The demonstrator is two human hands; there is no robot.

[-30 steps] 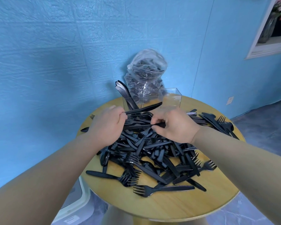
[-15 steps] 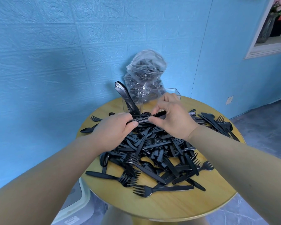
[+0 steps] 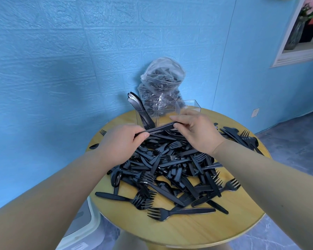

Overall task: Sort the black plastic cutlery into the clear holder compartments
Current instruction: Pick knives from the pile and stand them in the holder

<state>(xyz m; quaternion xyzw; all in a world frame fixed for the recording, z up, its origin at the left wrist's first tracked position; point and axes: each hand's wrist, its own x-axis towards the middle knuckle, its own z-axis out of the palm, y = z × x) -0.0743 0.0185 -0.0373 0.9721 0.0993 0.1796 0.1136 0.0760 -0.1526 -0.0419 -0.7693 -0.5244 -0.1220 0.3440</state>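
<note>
We see a round wooden surface [image 3: 179, 230]. A heap of black plastic cutlery [image 3: 173, 165] covers its middle, a lone fork [image 3: 179, 212] lies at 6 o'clock, and at 12 o'clock stand the clear holder [image 3: 186, 110] and a clear bag [image 3: 161, 82] of more cutlery.

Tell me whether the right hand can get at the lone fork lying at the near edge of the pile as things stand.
Probably not at once: the right hand is pinching one end of a knife bundle that the left hand grips too. The fork itself lies uncovered on the table.
</note>
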